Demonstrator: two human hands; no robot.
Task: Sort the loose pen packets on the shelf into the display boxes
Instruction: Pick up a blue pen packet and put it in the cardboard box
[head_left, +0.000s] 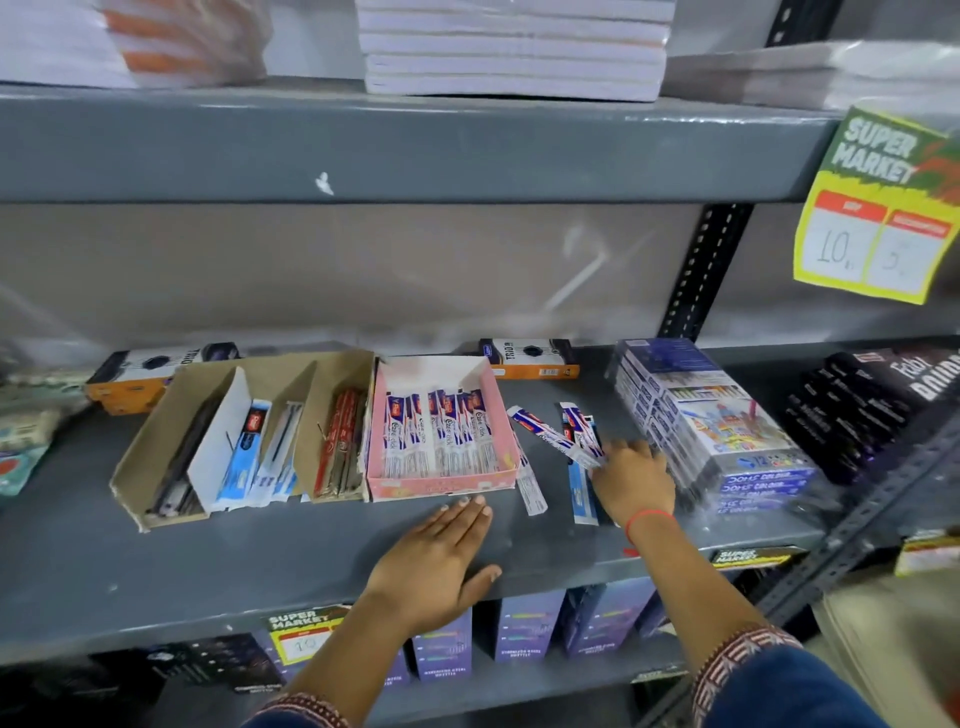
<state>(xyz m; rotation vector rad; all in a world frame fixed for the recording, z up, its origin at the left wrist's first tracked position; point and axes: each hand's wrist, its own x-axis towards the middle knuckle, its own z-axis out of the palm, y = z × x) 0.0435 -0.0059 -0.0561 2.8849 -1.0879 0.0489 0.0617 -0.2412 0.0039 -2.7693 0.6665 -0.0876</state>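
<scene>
A pink display box (441, 486) on the grey shelf (208, 561) holds a row of white, blue and red pen packets (441, 436). Left of it stands a brown cardboard box (156, 447) with dividers, holding dark pens, blue packets (244, 452) and red pens (340, 441). Several loose pen packets (558, 441) lie right of the pink box, one white packet (530, 486) against its corner. My right hand (631, 480) rests on the loose packets, fingers curled onto them. My left hand (436, 561) lies flat and open on the shelf in front of the pink box.
A wrapped stack of crayon boxes (711, 421) sits just right of my right hand, dark boxes (872, 405) beyond it. Orange-and-black boxes (530, 358) lie at the back. A yellow price sign (883, 208) hangs from the upper shelf. A black upright (701, 270) stands behind.
</scene>
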